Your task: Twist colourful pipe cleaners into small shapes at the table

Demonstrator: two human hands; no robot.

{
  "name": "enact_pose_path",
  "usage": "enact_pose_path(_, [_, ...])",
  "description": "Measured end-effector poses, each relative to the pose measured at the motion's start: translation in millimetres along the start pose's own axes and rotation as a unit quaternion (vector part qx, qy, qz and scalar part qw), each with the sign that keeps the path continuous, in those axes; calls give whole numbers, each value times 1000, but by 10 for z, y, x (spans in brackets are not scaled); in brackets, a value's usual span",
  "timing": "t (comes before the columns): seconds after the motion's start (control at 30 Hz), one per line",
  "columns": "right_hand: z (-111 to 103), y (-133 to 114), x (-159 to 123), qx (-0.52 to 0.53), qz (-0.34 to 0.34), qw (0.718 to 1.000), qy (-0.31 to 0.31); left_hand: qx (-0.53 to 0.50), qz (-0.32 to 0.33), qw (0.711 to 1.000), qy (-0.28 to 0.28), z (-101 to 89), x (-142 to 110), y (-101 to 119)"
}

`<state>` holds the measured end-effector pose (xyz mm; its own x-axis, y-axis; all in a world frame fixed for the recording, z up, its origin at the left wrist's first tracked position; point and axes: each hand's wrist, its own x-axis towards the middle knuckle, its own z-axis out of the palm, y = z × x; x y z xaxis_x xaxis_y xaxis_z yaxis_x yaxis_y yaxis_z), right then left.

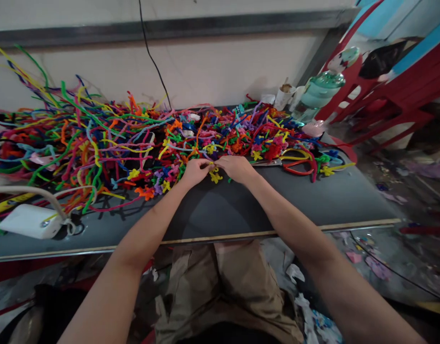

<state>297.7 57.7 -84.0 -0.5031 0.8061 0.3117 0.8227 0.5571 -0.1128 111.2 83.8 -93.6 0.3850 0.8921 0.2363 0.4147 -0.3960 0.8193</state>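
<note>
Pinching a small yellow flower [216, 177], both hands meet near the middle of the worktop [220, 210]. The left hand [197, 173] grips it with its fingertips from about 10 o'clock, and the right hand [237, 168] grips it from about 2 o'clock. I cannot tell if the flower touches the worktop. The big pile of fuzzy sticks [108, 143] spreads from 9 to 12 o'clock of the flower, and the scissors [277, 163] lie near 3 o'clock.

The flower looks fuzzy, so it is likely very light, soft and not slippery. It should bend with a small push and keep its shape. A hard squeeze could squash the petals. The best place to hold it is likely the middle, where the petals meet.
</note>
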Motion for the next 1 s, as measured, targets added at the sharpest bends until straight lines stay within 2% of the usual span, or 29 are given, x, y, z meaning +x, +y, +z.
enact_pose_path(0.4, [70,34,-15,0,-71,997,29,35,0,999,-35,4,-11,-39])
enact_pose_path(0.5, [57,29,-19,-6,-30,998,49,-3,5,1000,-7,46,-12,-31])
enact_pose_path(0.6, [64,42,-33,14,42,994,102,-94,0,995,45,103,-14,-32])
enact_pose_path(0.67, [90,46,-47,38,72,988,131,-138,-1,989,52,129,-14,-43])
enact_pose_path(0.83, [143,-7,-57,92,73,985,128,-117,-23,992,50,120,-5,-79])
enact_pose_path(1.0, [95,-4,-46,129,60,983,116,-112,-20,992,62,99,21,-123])
